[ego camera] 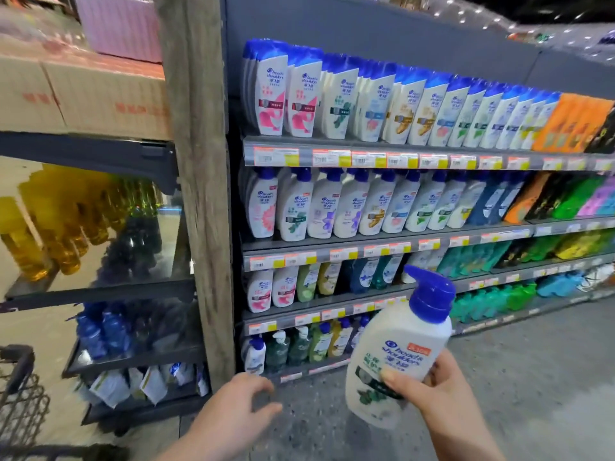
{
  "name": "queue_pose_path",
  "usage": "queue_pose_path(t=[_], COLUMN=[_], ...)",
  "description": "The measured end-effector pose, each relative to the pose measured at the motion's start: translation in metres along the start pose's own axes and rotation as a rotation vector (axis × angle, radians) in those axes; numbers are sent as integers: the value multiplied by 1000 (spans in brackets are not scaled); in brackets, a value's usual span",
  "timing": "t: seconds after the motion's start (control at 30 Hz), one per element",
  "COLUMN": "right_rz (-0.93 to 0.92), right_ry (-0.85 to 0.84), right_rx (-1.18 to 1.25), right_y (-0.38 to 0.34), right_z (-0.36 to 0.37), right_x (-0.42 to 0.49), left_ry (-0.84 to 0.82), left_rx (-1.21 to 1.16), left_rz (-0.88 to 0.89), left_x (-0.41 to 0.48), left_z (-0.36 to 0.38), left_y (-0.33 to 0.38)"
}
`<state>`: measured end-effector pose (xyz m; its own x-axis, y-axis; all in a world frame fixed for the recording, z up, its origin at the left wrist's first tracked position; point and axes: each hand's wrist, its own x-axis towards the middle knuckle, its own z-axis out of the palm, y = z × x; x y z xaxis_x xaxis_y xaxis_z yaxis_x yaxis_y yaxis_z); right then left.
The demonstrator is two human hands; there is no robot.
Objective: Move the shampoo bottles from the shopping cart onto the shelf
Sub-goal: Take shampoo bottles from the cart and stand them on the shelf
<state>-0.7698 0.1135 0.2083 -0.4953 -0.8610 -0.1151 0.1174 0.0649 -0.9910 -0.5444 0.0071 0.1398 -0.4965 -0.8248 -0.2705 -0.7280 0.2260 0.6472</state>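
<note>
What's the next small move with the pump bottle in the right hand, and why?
Probably lift it up and forward toward the second shelf. The right hand grips a white pump bottle with a blue pump and green leaf label, still low and tilted. That shelf holds matching blue-pump bottles, including a green-leaf one. The left hand is empty and open.
</note>
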Motion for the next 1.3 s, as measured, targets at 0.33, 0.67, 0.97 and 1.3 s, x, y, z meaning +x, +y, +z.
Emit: queue_pose_path(t=[0.33,0.67,0.97,1.3], right_rz=[3,-92,-230,-362], right_ry=[-138,-343,-496,-432], right_rx=[-257,-343,-345,-368], right_y=[-5,5,17,35], right_z=[20,77,115,120], right_x=[193,343,418,431], left_ry=[111,260,508,567], left_rx=[1,-16,93,132], left_rz=[-141,-211,-193,-206], left_x=[152,233,322,365], left_z=[-21,-23,-38,-36], left_y=[15,-7,-1,3])
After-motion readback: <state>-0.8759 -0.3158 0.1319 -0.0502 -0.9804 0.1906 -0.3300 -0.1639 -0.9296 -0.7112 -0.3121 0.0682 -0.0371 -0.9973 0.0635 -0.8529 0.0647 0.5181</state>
